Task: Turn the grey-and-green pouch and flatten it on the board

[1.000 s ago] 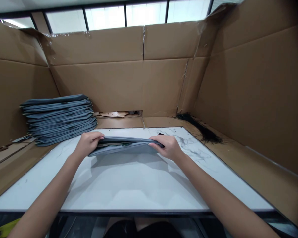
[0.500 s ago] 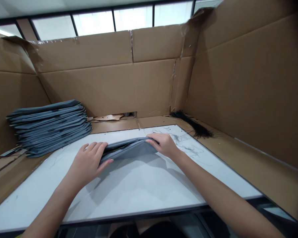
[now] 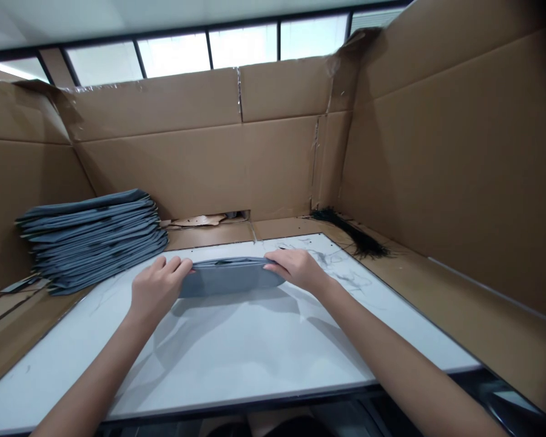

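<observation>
A folded grey fabric piece [image 3: 230, 278] lies on the white board [image 3: 236, 358], held at both ends. My left hand [image 3: 157, 290] grips its left end with fingers curled over the top edge. At the right end, my right hand [image 3: 295, 268] pinches the fabric, fingers on top. The piece looks flat and closed between the two hands. A tall stack of similar folded grey pieces [image 3: 91, 238] rests at the back left, apart from both hands.
Tall cardboard walls [image 3: 450, 152] enclose the work area on three sides. A bundle of black strings [image 3: 352, 233] lies at the back right corner. Torn cardboard scraps [image 3: 200, 220] sit at the gap in the back wall. The board's near edge runs along the bottom.
The fabric piece was gaping open a second ago; now it is pressed flat. My left hand shifted from the opening onto the left end. The view has tilted slightly.
</observation>
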A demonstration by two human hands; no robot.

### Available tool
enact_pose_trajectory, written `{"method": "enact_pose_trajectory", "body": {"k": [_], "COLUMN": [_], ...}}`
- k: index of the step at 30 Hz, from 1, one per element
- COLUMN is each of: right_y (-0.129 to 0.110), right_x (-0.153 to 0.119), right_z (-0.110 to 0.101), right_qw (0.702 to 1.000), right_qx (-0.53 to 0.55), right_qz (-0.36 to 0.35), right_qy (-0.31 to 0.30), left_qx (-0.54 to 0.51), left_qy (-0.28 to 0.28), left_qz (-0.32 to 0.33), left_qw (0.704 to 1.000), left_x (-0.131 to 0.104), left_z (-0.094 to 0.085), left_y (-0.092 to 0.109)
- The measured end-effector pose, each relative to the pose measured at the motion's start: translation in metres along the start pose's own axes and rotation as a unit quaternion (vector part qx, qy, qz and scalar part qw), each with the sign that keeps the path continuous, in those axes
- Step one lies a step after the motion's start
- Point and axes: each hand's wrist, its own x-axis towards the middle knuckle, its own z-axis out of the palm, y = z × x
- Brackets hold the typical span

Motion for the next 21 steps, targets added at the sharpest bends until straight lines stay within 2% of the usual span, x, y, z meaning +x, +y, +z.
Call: {"method": "enact_pose_trajectory", "body": {"k": [3, 6, 11, 14, 17, 21], "right_y": [0.004, 0.008, 0.017, 0.021, 0.019, 0.001], "right_x": [-0.001, -0.002, -0.004, -0.009, -0.011, -0.006], "right_z": [-0.004, -0.01, -0.017, -0.017, -0.01, 0.004], "right_qw": [1.0, 0.998, 0.988, 0.99, 0.998, 0.994], "right_qx": [-0.021, -0.069, -0.14, -0.122, -0.059, 0.004], "right_qz": [0.0, -0.008, -0.067, -0.063, -0.035, -0.031], "right_qy": [-0.006, -0.012, 0.021, 0.023, -0.01, -0.102], "left_qx": [0.018, -0.01, -0.102, -0.134, -0.157, -0.159], "left_qy": [0.033, 0.055, 0.035, 0.024, 0.007, 0.029], "left_qz": [-0.017, 0.008, -0.009, -0.005, 0.017, 0.056], "left_qw": [0.999, 0.998, 0.994, 0.991, 0.987, 0.985], "left_x": [0.009, 0.012, 0.01, 0.005, -0.003, -0.012], "left_z": [0.0, 0.009, 0.026, 0.032, 0.037, 0.043], "left_y": [-0.001, 0.0, 0.005, 0.01, 0.014, 0.015]}}
